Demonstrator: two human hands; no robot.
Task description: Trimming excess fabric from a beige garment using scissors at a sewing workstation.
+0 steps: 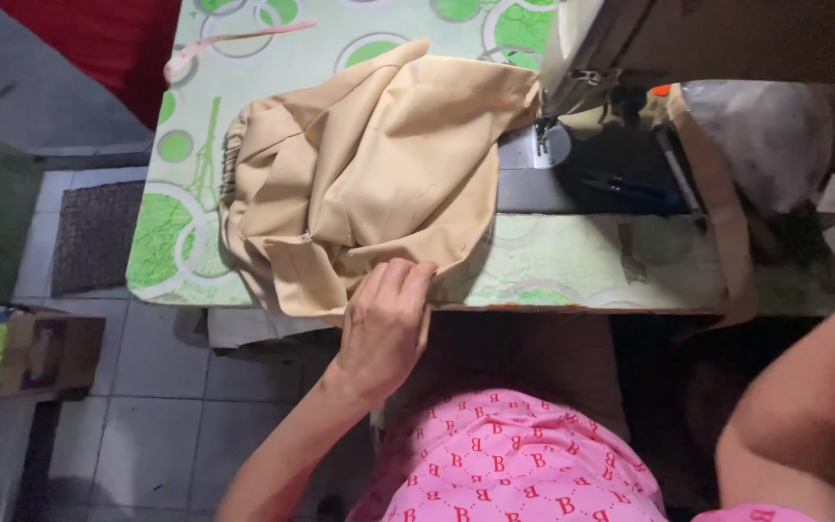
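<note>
Head view: left hand fingers pinch the crumpled beige cloth garment at the green-patterned counter edge, not yet under the sewing machine needle. Right hand's grip cannot be told.

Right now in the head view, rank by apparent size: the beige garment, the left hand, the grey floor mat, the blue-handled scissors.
1. beige garment
2. grey floor mat and left hand: similar, and the hand is nearer the camera, so unranked
3. blue-handled scissors
</note>
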